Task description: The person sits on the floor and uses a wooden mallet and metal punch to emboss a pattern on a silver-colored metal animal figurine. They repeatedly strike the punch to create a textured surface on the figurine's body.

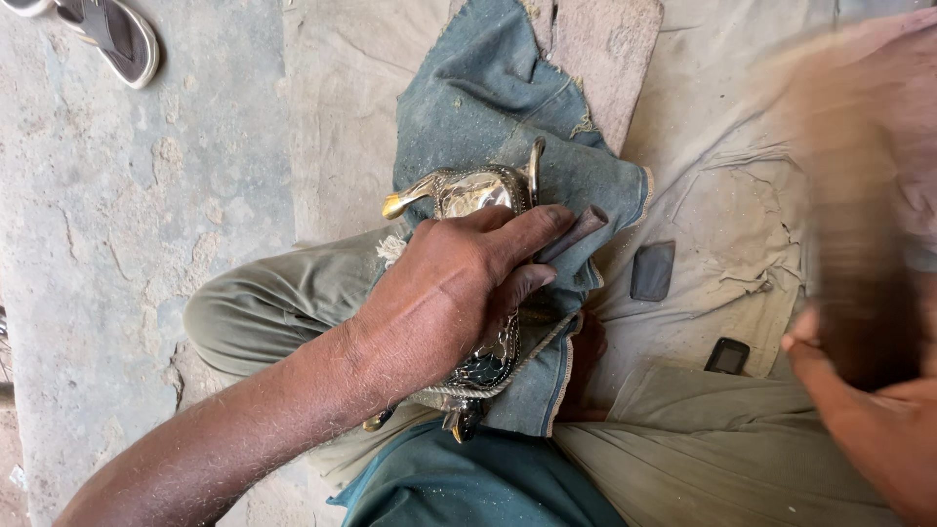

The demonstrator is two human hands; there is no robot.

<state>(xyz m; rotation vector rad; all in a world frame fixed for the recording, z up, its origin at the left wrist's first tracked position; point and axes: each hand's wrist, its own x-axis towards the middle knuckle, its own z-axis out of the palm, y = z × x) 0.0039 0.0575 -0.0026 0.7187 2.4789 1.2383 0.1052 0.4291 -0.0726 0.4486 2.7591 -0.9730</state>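
Rough grey concrete floor, cracked and pitted, in flat daylight. Sandal at its top left corner. Dusty pale ground cloth covers the right side. Worn stone slab at top edge.

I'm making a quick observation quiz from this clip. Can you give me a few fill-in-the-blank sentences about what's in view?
1. The left hand presses a thin punch tool against an ornate ______ vessel with a spout.
2. The vessel rests on a piece of ______ denim cloth over the person's lap.
3. The right hand appears ______ in the picture, so its hold cannot be made out.
4. A ______ lies on the concrete floor at top left.

Missing words: metal; blue; blurred; sandal
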